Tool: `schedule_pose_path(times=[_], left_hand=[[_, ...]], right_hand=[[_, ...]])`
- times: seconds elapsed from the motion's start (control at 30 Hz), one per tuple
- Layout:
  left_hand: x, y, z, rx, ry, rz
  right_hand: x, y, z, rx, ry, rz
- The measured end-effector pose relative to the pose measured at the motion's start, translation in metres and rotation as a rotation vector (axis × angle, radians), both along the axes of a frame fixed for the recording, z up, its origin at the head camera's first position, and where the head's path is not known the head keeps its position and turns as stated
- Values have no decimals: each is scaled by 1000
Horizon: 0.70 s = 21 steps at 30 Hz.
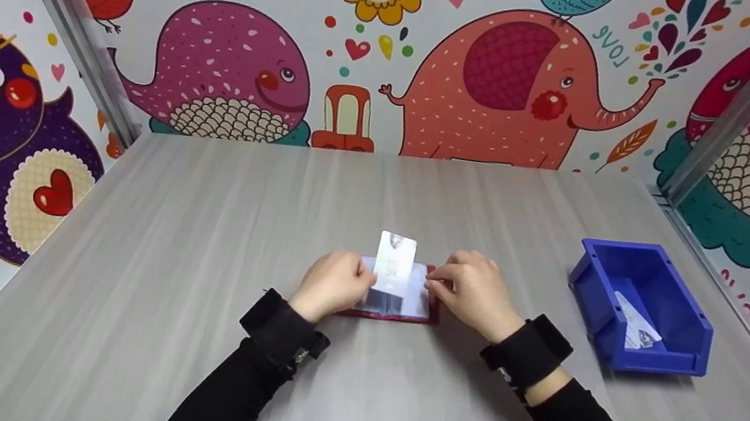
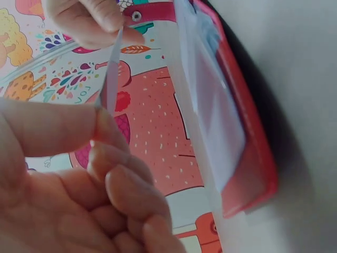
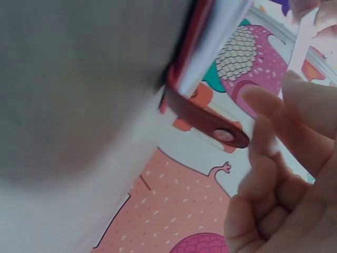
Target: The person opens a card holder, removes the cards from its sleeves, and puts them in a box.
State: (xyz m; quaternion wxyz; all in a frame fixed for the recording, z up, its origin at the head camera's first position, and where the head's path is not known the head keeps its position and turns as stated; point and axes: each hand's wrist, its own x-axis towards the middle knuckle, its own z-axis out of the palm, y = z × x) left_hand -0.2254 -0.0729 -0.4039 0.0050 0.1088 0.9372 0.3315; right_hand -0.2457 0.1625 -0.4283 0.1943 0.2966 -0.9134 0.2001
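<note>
A white card (image 1: 394, 262) with a small grey picture stands upright above an open red card holder (image 1: 434, 314) with clear plastic sleeves. My left hand (image 1: 333, 283) pinches the card's left edge between thumb and forefinger; the left wrist view shows the card (image 2: 109, 87) almost edge-on. Close to the holder's right side, my right hand (image 1: 477, 290) has loosely curled fingers. Its thumb and forefinger are apart in the right wrist view, near the card's (image 3: 301, 50) other edge; whether they touch it is unclear. The holder's strap (image 3: 202, 120) with a metal snap sticks out beside them.
On the right of the wood-grain table (image 1: 200, 216) stands a blue plastic bin (image 1: 663, 361), with a white card (image 1: 634, 323) lying inside. Walls printed with cartoon animals (image 1: 499, 96) border the table at the back and both sides.
</note>
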Motion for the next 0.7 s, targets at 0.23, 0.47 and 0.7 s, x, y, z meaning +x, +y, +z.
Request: schedule_pose_path(times=[0.23,0.47,0.7], left_hand=[[2,6,1,24,24,-7],[2,9,-1,41,32,-18],[3,12,-3,27,96,-48]], right_hand=[[7,-5,4,-22,-40,40],[10,-7,4,-36,-26,91],[12,-9,4,-31,-3,97]])
